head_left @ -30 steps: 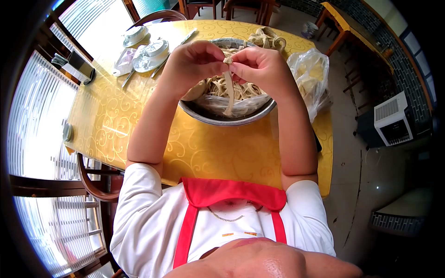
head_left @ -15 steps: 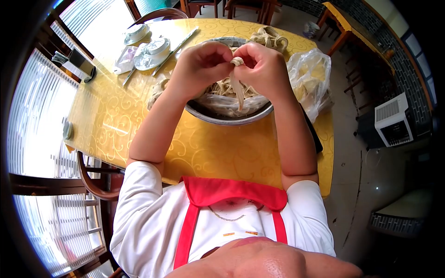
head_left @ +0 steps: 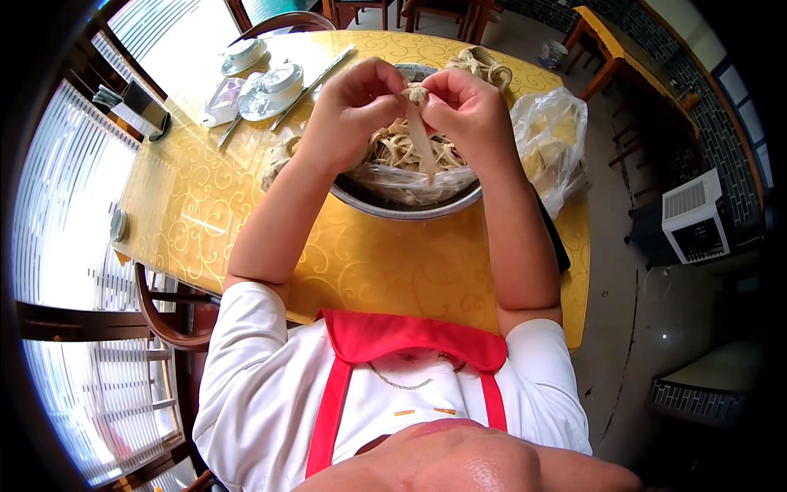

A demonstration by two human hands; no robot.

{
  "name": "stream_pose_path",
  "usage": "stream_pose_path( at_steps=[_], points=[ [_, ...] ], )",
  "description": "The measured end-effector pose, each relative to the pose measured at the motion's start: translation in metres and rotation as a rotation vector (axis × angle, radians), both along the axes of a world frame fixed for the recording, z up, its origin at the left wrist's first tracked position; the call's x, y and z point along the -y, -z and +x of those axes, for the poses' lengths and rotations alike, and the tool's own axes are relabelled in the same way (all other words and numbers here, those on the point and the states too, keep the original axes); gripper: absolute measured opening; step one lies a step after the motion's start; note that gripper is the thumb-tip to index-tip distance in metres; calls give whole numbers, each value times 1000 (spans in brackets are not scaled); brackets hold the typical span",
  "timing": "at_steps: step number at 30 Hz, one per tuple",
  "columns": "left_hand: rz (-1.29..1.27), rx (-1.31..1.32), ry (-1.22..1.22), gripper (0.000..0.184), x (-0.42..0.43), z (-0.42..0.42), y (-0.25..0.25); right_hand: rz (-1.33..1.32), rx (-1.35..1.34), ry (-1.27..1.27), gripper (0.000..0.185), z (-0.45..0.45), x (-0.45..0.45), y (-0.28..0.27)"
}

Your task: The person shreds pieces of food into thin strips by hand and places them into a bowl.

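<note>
My left hand [head_left: 359,105] and my right hand [head_left: 471,108] are raised over a large metal basin [head_left: 410,215]. Between them is a pale beige strip [head_left: 420,141], bunched into a knot at the top, with its tail hanging down. Thumb and fingers of each hand pinch the bunched part from either side. Under my hands, a heap of similar tangled strips [head_left: 399,150] fills the basin. Clear plastic [head_left: 414,189] lies along the near side of that heap. My hands hide part of the basin's far side.
More beige strips [head_left: 479,64] lie behind the basin, and another bunch [head_left: 279,162] lies left of it. A clear plastic bag [head_left: 551,139] stands at right. Wrapped dishes [head_left: 275,90] and chopsticks [head_left: 316,84] sit at the back left of the yellow table [head_left: 221,213].
The bunched top of the strip looks wider and looser now. Both hands have shifted slightly upward, with my fingertips spread a little further apart.
</note>
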State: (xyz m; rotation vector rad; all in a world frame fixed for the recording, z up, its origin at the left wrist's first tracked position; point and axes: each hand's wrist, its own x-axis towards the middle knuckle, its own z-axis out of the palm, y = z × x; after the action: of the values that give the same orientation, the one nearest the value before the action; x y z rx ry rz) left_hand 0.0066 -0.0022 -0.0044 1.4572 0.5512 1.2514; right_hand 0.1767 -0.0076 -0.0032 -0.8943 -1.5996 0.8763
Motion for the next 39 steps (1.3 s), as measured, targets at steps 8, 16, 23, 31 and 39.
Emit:
stream_pose_path(
  at_steps=[8, 16, 23, 31, 39],
  points=[
    [196, 133, -138, 20, 8, 5, -5, -88, -79, 103, 11, 12, -16, 6],
    [344, 492, -131, 26, 1, -35, -27, 127, 151, 525, 17, 45, -45, 20],
    [306, 170, -134, 22, -1, -46, -30, -50, 478, 249, 17, 37, -35, 16],
    [62, -74, 1, 22, -3, -17, -11, -59, 142, -23, 15, 14, 2, -12],
    [22, -50, 33, 26, 0, -11, -8, -83, 18, -168, 12, 4, 9, -11]
  ],
)
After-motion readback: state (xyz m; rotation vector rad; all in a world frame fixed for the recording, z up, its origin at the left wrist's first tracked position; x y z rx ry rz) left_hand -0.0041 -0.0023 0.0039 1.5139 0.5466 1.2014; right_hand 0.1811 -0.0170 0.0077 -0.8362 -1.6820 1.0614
